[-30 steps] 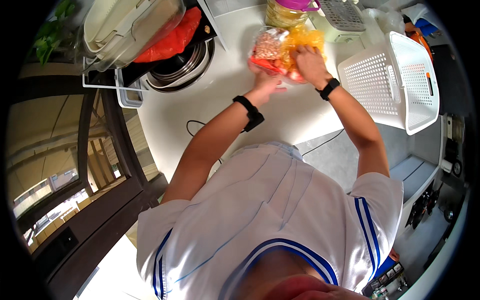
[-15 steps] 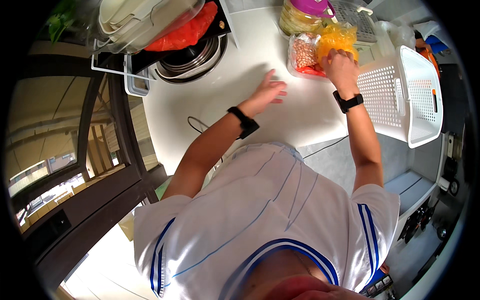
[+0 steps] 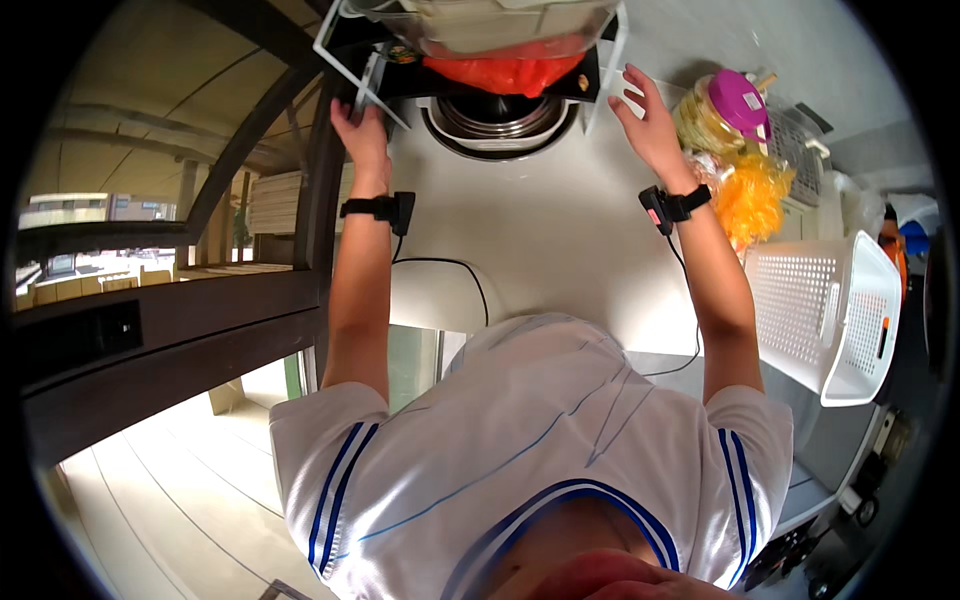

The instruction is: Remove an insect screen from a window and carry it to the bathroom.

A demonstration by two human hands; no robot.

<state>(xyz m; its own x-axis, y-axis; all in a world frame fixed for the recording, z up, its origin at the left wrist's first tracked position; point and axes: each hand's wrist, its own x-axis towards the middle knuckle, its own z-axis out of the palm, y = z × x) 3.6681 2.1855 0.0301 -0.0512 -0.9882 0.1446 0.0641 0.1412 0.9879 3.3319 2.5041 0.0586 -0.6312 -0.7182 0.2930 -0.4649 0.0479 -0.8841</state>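
Left hand point(image 3: 362, 140) and right hand point(image 3: 650, 130) have moved to the black-and-white rack point(image 3: 410, 85) on the white counter point(image 3: 500, 210). The left is spread by its left leg; I can't tell if they touch. The right is spread wide near its right leg. Up top, the clear tub point(image 3: 480, 28) is cut off; the steel pot point(image 3: 498, 128) below is partly hidden.

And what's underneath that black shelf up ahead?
Shiny round metal ware, with a white band curving around its near side. The black shelf and red plastic bag cover the far side, so what's there is hidden.
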